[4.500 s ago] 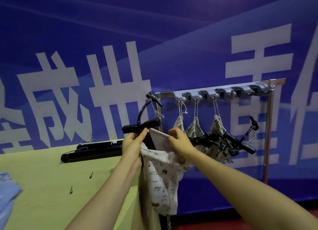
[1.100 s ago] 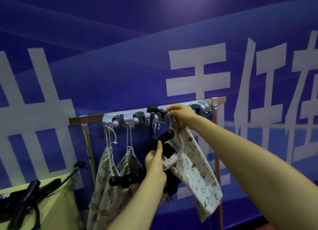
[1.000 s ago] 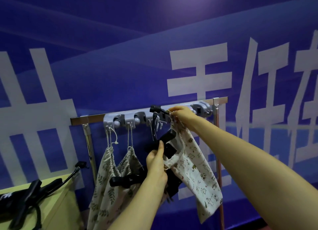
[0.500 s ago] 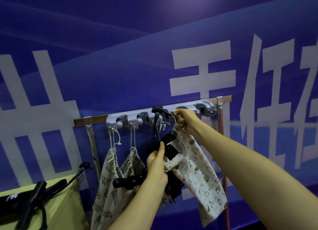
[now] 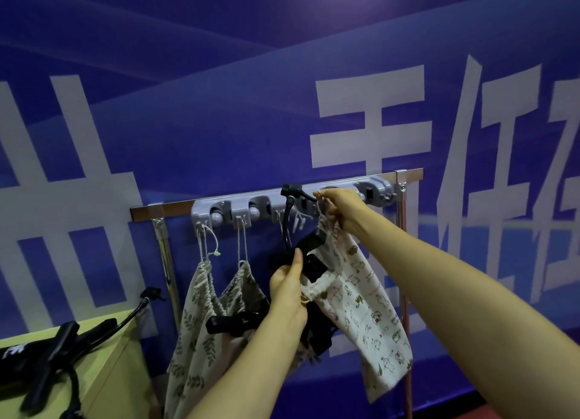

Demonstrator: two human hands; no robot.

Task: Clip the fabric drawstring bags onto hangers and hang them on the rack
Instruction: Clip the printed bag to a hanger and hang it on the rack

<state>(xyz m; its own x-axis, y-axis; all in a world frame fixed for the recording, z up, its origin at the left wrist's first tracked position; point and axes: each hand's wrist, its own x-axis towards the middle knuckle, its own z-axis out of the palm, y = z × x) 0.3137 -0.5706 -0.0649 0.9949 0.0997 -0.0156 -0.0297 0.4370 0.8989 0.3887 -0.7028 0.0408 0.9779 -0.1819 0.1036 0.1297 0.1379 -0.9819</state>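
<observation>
A white animal-print drawstring bag hangs from a black clip hanger whose hook rests over the grey rack rail. My left hand grips the hanger's black bar at the bag's gathered top. My right hand is up at the rail and pinches the bag's white drawstring by the hook. Two leaf-print bags hang by their strings from the rail's left hooks, and a black clip sits across the second one.
The rack stands on metal posts against a blue banner wall. A yellow table at lower left carries spare black hangers. The rail's rightmost grey holder carries nothing.
Since 4.5 s ago the bag and hanger went from the table edge up to the rail. Over the last second both hands stay nearly still, the right one fingering the string.
</observation>
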